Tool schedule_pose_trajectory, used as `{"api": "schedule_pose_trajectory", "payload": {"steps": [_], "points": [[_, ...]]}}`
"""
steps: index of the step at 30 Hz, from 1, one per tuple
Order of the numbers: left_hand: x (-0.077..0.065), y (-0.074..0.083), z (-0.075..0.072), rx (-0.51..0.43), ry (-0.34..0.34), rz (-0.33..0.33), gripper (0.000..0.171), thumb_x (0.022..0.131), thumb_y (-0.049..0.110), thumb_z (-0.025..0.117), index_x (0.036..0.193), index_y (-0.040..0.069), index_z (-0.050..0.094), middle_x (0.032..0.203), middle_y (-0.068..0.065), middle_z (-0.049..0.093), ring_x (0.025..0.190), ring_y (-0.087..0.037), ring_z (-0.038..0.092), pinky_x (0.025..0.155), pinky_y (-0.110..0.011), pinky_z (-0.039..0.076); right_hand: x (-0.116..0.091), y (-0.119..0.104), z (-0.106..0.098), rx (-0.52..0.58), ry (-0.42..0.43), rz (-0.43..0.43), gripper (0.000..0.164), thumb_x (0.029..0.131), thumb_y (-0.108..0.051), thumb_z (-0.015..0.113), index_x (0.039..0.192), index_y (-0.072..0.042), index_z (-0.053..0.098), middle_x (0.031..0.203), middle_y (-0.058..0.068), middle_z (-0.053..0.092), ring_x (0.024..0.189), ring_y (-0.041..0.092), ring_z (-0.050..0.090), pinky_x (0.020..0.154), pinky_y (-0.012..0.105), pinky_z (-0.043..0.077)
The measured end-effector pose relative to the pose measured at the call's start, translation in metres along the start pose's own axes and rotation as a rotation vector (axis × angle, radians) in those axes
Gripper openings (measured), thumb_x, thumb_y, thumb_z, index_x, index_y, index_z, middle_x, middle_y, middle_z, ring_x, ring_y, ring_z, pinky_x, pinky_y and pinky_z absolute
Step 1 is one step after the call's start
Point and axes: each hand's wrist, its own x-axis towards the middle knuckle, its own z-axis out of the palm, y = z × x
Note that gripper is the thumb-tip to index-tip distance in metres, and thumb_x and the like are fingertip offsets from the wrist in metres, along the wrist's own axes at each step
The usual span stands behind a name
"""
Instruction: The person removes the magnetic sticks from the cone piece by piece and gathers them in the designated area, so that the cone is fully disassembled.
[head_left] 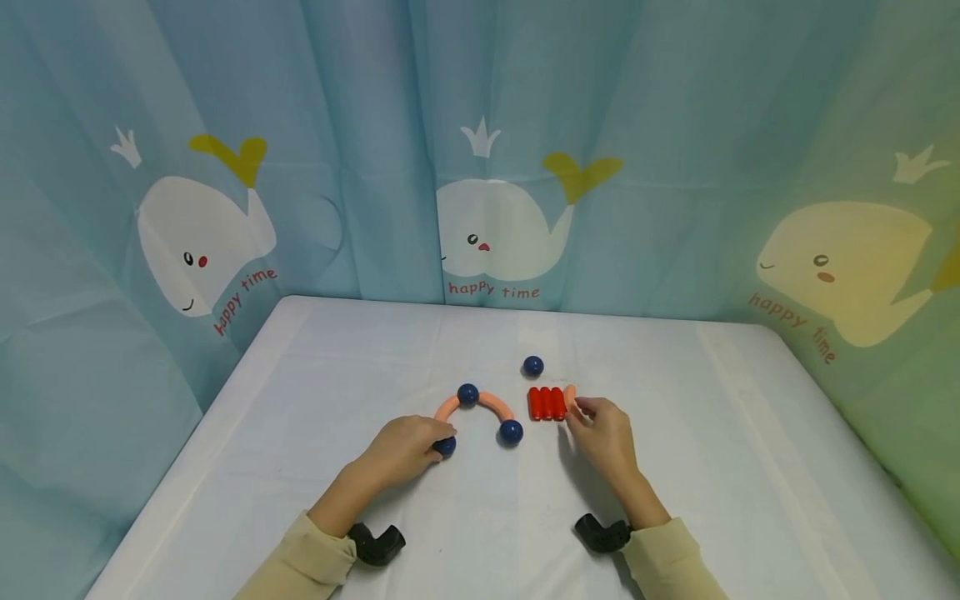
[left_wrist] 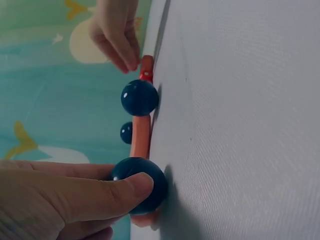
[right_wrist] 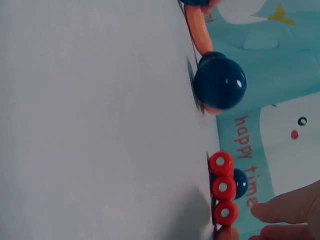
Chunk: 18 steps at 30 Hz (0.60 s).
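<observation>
On the white table an arc is built from two curved orange rods [head_left: 496, 406] and three blue balls [head_left: 511, 432]. My left hand [head_left: 408, 446] pinches the ball [left_wrist: 145, 185] at the arc's near left end between thumb and fingers. To the right, three short red rods [head_left: 546, 404] lie side by side, with round metal-looking ends [right_wrist: 223, 187] in the right wrist view. A loose curved orange rod [head_left: 570, 396] lies against their right side. My right hand [head_left: 604, 435] hovers at that orange rod, fingertips just above it in the left wrist view [left_wrist: 117, 37].
A single blue ball [head_left: 533, 366] sits behind the red rods. A blue-green curtain [head_left: 375, 167] with whale prints hangs behind the table [head_left: 675, 400]. Black curved pieces [head_left: 377, 545] are at both wrists, beside the sleeves.
</observation>
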Motion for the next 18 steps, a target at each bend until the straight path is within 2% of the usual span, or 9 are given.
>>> {"api": "schedule_pose_trajectory", "payload": {"steps": [4, 9, 14, 18], "points": [[0.001, 0.004, -0.001, 0.003, -0.022, -0.001, 0.025, 0.077, 0.011, 0.074, 0.101, 0.009, 0.067, 0.097, 0.001, 0.067, 0.087, -0.016, 0.063, 0.071, -0.029, 0.05, -0.004, -0.01, 0.0, 0.038, 0.023, -0.053, 0.028, 0.077, -0.003, 0.071, 0.101, 0.01, 0.065, 0.094, 0.021, 0.065, 0.083, 0.033, 0.061, 0.074, 0.044, 0.051], [0.002, 0.012, -0.001, 0.001, -0.047, 0.006, 0.025, 0.078, 0.014, 0.073, 0.102, 0.01, 0.067, 0.097, 0.001, 0.067, 0.087, -0.013, 0.062, 0.069, -0.028, 0.05, -0.012, -0.028, 0.002, 0.115, 0.064, -0.189, 0.025, 0.073, 0.002, 0.074, 0.096, 0.01, 0.066, 0.089, 0.018, 0.065, 0.078, 0.031, 0.063, 0.071, 0.043, 0.053], [0.002, 0.016, 0.0, 0.014, -0.046, 0.009, 0.026, 0.079, 0.017, 0.073, 0.103, 0.01, 0.067, 0.098, 0.002, 0.067, 0.089, -0.011, 0.062, 0.072, -0.027, 0.05, -0.022, -0.042, 0.008, 0.139, 0.027, -0.288, 0.023, 0.071, 0.001, 0.076, 0.092, 0.006, 0.068, 0.086, 0.013, 0.066, 0.078, 0.027, 0.062, 0.07, 0.04, 0.053], [0.002, 0.017, 0.001, 0.018, -0.04, 0.014, 0.025, 0.078, 0.018, 0.074, 0.101, 0.011, 0.067, 0.097, 0.003, 0.067, 0.088, -0.01, 0.062, 0.071, -0.026, 0.05, -0.029, -0.049, 0.016, 0.188, -0.037, -0.285, 0.024, 0.07, -0.001, 0.078, 0.092, 0.004, 0.069, 0.087, 0.009, 0.067, 0.079, 0.023, 0.063, 0.072, 0.037, 0.053]]}}
